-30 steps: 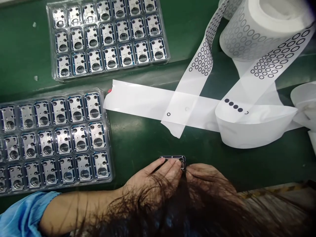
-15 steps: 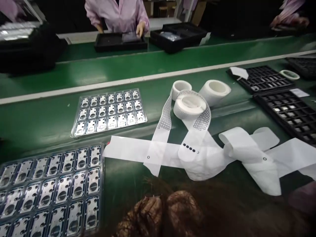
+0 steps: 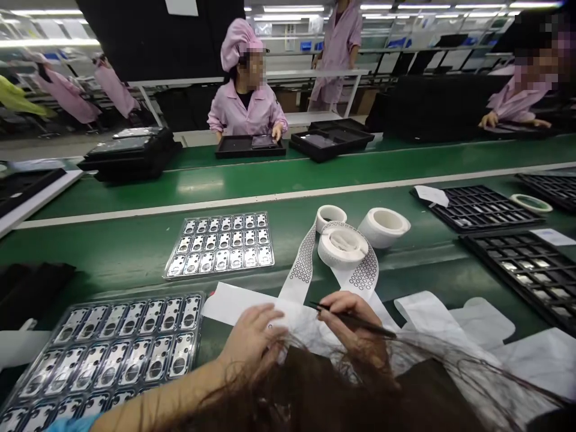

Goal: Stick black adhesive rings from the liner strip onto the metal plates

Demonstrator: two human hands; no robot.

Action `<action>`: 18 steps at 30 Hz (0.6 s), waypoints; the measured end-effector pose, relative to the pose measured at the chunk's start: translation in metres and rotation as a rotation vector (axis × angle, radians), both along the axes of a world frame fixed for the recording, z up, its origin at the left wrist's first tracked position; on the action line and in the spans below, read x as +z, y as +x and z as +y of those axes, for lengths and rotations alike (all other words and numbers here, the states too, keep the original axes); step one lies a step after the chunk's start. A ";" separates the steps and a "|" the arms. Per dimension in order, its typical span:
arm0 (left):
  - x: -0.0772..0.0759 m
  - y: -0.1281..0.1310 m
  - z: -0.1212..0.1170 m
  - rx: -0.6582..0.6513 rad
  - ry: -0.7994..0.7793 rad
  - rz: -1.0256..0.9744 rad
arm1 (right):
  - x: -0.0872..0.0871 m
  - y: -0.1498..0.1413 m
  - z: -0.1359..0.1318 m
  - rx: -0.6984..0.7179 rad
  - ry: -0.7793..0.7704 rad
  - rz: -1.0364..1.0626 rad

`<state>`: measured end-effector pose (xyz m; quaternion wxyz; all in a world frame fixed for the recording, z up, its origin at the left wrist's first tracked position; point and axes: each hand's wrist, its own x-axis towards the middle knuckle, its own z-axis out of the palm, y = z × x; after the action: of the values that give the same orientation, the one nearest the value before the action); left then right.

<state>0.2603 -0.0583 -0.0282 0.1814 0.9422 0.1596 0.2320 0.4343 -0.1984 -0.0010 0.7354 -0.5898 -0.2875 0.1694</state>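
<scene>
Tweezers (image 3: 373, 327) held over white strip (image 3: 234, 304)

The tweezers are pinched between thumb and fingers of the right hand (image 3: 357, 342), tip pointed leftward. The left hand (image 3: 254, 339) is held at the strip, fingers slightly spread; whether anything is gripped cannot be told. Ringed tape (image 3: 300, 270) is draped nearby. Plates (image 3: 182, 348) are set in trays (image 3: 198, 324) leftward.

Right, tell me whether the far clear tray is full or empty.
Full: the tray shows three rows of seven metal plates, one in every pocket.
</scene>
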 end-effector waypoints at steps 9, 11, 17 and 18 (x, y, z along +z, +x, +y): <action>0.018 0.093 0.062 0.075 -0.188 0.273 | -0.032 0.035 0.047 -0.006 -0.016 0.153; 0.014 0.096 0.061 0.063 -0.243 0.304 | -0.039 0.036 0.047 -0.021 -0.019 0.116; 0.006 0.099 0.066 0.047 -0.391 0.364 | -0.051 0.036 0.051 -0.092 -0.040 -0.036; 0.006 0.100 0.067 0.044 -0.409 0.365 | -0.052 0.036 0.052 -0.101 -0.043 -0.059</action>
<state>0.3603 0.0083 -0.0223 0.3312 0.9084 0.2539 0.0252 0.4707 -0.1463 -0.0531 0.7214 -0.6239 -0.2752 0.1206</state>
